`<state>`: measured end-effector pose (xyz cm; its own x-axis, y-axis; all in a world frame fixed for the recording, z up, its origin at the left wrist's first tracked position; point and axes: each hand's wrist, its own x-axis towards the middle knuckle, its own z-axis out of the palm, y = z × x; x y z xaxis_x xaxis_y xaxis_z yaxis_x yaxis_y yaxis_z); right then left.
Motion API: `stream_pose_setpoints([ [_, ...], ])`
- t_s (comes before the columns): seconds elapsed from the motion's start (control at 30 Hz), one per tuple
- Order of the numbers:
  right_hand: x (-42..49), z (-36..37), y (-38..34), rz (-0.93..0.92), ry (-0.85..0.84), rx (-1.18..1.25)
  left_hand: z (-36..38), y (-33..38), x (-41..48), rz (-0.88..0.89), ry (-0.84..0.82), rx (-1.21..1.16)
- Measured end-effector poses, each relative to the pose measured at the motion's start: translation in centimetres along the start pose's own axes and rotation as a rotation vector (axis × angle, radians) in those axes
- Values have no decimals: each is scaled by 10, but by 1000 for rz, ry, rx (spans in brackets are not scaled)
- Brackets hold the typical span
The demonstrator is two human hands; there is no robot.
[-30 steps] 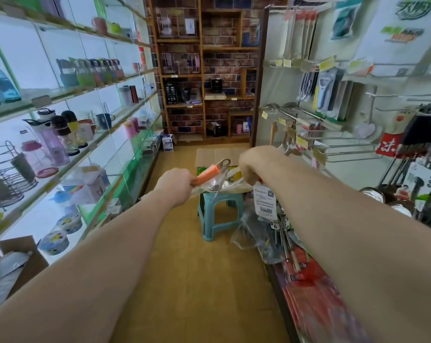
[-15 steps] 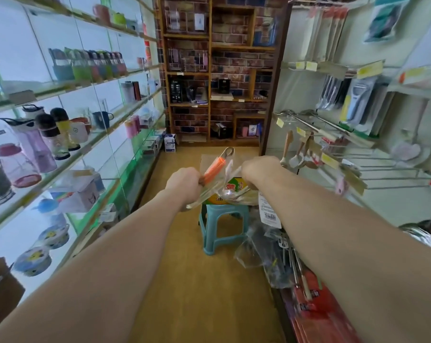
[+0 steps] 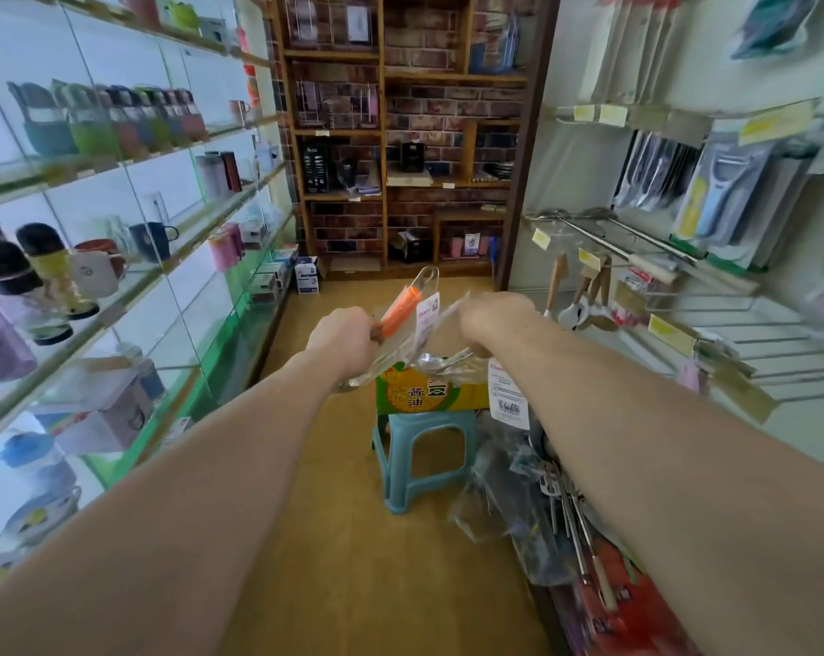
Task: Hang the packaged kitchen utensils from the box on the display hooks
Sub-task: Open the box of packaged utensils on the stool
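My left hand (image 3: 343, 334) grips an orange-handled utensil (image 3: 400, 312) in a clear bag, handle tilted up to the right. My right hand (image 3: 490, 319) holds the top edge of clear bags of metal utensils (image 3: 441, 359), and a white label card (image 3: 509, 395) hangs below the wrist. Both hands are held above the yellow-green cardboard box (image 3: 424, 393) on a teal plastic stool (image 3: 422, 459). Metal display hooks (image 3: 647, 258) with yellow price tags jut from the white panel to the right of my right hand; several are bare.
Glass shelves (image 3: 130, 281) of cups and bottles line the left side. A brick-patterned wooden shelf unit (image 3: 400, 134) closes the aisle's far end. More bagged utensils (image 3: 533, 504) and red packages (image 3: 628, 603) lie low on the right. Peelers (image 3: 718, 191) hang on upper hooks.
The view has swung left and tilted down a little. Both hands have risen slightly with the bags, and the box below them has come into sight.
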<state>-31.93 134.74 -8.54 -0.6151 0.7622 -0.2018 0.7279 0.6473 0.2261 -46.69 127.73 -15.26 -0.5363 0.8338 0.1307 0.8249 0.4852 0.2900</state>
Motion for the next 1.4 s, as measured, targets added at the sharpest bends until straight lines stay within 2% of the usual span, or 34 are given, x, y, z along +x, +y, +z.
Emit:
stream_pose_setpoints([
  [0.37, 104, -4, 32, -48, 4, 1, 27, 15, 102, -12, -36, -12],
  [0.73, 241, -9, 89, -67, -5, -49, 63, 47, 237, -93, -40, 7],
  [0.93, 298, -1, 112, -113, 11, 11, 86, 56, 289, -154, -59, -3],
  [1.4, 395, 11, 115, -129, -36, 77, 126, 38, 378, -180, -125, -74],
])
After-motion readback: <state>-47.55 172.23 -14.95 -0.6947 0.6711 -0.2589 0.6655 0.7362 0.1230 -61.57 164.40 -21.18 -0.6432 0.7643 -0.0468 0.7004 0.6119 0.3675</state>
